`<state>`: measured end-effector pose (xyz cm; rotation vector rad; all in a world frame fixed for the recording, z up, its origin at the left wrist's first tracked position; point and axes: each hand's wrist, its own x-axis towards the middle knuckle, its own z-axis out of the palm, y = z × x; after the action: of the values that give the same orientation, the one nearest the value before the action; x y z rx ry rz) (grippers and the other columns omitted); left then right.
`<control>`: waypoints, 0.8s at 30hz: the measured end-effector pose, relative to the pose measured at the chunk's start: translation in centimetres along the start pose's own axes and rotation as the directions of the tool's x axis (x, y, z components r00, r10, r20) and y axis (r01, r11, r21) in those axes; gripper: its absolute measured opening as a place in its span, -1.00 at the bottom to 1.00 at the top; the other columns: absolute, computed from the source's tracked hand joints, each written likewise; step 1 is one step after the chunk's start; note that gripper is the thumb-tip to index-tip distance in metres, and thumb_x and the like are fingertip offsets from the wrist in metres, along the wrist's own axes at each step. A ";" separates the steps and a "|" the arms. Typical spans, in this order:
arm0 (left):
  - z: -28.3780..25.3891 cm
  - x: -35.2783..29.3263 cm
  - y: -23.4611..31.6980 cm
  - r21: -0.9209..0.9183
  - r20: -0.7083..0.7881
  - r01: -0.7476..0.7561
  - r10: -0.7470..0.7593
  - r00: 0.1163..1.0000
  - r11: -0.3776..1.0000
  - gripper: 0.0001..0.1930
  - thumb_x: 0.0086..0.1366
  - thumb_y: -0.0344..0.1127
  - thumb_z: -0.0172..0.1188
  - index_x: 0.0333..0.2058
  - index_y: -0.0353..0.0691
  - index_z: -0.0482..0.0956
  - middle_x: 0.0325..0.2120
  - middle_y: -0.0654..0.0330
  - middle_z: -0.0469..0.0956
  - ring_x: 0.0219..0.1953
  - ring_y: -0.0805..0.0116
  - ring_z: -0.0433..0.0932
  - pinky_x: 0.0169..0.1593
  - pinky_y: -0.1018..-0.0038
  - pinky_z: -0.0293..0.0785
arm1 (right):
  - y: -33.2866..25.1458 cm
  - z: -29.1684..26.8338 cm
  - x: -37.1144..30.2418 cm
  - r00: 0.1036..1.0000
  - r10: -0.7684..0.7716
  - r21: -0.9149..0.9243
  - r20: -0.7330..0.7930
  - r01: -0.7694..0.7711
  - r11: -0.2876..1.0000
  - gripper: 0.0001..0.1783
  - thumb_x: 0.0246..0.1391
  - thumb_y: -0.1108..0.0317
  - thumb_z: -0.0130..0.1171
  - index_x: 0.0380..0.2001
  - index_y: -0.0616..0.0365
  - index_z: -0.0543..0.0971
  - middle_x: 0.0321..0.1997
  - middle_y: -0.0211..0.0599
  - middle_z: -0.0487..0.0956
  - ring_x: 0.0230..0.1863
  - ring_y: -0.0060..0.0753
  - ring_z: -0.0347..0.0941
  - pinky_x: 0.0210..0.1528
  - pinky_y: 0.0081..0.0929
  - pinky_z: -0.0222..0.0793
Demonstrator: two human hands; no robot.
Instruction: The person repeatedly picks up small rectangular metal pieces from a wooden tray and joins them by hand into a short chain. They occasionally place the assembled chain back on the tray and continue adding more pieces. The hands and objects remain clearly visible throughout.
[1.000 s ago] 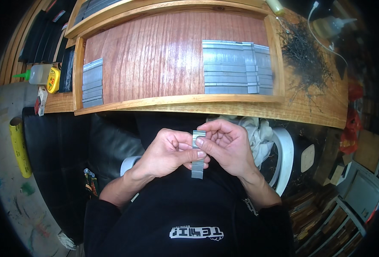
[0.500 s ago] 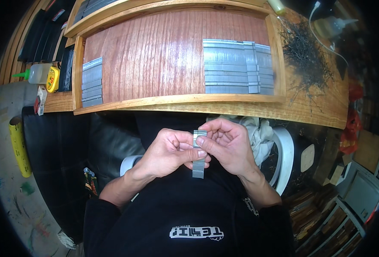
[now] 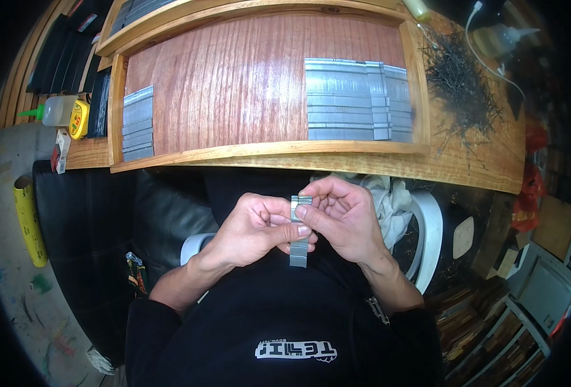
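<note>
— Where are we holding this narrow, grey, metallic-looking strip [image 3: 298, 254]?
— Before the brown wooden tray [image 3: 266, 151], left hand [image 3: 259, 226] and right hand [image 3: 342, 222] pinching; we're seemingly working its upper end, next likely needing steadiness.

Tabletop [image 3: 492, 155]: warm-toned wood, visible grain, front edge bowed by lens. Left side: grey floor [image 3: 5, 238], stained green, reddish and dark. Black seat [image 3: 72, 219] nearer than tabletop's front edge, leather-like, seamed. White chair [image 3: 432, 238] on right, curved arm showing; pale cloth [image 3: 395, 209] bunched just beside arm. Far right: red plastic [image 3: 527, 200], blurred; brown board [image 3: 555, 226] near grey case [image 3: 546, 287]; grey slatted frame [image 3: 540, 335] below, brown strips around it. Light: soft sheen on seat, right side dim, rim of view black.
</note>
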<state>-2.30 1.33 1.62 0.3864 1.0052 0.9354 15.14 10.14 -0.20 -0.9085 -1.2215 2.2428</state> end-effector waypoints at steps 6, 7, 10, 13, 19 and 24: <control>0.0 0.0 -0.1 -0.023 -0.011 0.003 -0.003 1.000 1.000 -0.79 0.37 -0.53 0.24 -0.04 -0.37 0.64 -0.27 0.01 0.72 -0.23 0.26 0.75 -0.21 0.47 0.74 | 0.1 0.2 -0.1 1.000 -0.002 0.032 -0.030 0.003 0.999 -0.81 0.18 0.59 0.27 -0.15 0.38 0.53 -0.42 -0.39 0.56 -0.50 -0.80 0.46 -0.49 -0.81 0.39; 0.0 0.0 -0.2 -0.030 -0.013 0.003 -0.003 1.000 1.000 -0.79 0.37 -0.53 0.24 -0.04 -0.37 0.64 -0.27 0.01 0.72 -0.23 0.26 0.75 -0.21 0.47 0.74 | -0.1 0.3 -0.2 0.999 0.005 0.041 -0.043 -0.003 0.999 -0.82 0.19 0.60 0.26 -0.15 0.37 0.53 -0.42 -0.39 0.56 -0.50 -0.79 0.47 -0.49 -0.81 0.40; -0.1 -0.1 -0.1 -0.026 -0.002 0.000 0.000 1.000 1.000 -0.80 0.37 -0.53 0.23 -0.05 -0.38 0.65 -0.26 0.01 0.72 -0.23 0.27 0.75 -0.20 0.46 0.74 | -0.5 0.2 -0.3 0.998 0.035 0.046 -0.043 -0.033 0.998 -0.82 0.20 0.59 0.26 -0.14 0.39 0.54 -0.40 -0.36 0.58 -0.48 -0.77 0.49 -0.47 -0.79 0.43; 0.0 -0.1 0.0 -0.027 -0.011 0.024 -0.024 1.000 0.999 -0.81 0.37 -0.53 0.24 -0.07 -0.38 0.65 -0.26 0.01 0.72 -0.23 0.29 0.74 -0.19 0.45 0.74 | -0.8 0.2 -0.3 0.995 0.096 0.036 -0.027 -0.095 0.995 -0.82 0.21 0.54 0.28 -0.15 0.40 0.58 -0.37 -0.32 0.62 -0.46 -0.75 0.51 -0.44 -0.76 0.46; 0.0 -0.2 -0.1 0.004 -0.017 0.045 -0.045 0.999 0.999 -0.83 0.36 -0.51 0.26 -0.10 -0.40 0.66 -0.26 0.02 0.72 -0.23 0.33 0.74 -0.17 0.46 0.73 | -0.2 -0.3 -0.4 0.996 0.093 -0.025 -0.003 -0.094 0.995 -0.85 0.23 0.47 0.29 -0.22 0.38 0.65 -0.34 -0.31 0.65 -0.46 -0.73 0.52 -0.42 -0.74 0.46; 0.0 -0.2 -0.3 0.010 -0.014 0.015 -0.015 1.000 1.000 -0.84 0.37 -0.51 0.26 -0.11 -0.40 0.67 -0.27 0.03 0.72 -0.23 0.35 0.73 -0.17 0.47 0.73 | -0.3 -0.5 -0.4 0.997 0.075 -0.083 0.003 -0.075 0.994 -0.90 0.24 0.55 0.25 -0.23 0.38 0.65 -0.32 -0.33 0.60 -0.38 -0.67 0.53 -0.35 -0.71 0.46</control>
<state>-2.18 0.99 1.48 0.3805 1.0248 0.9215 15.75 10.31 -0.03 -0.9950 -1.3116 2.2693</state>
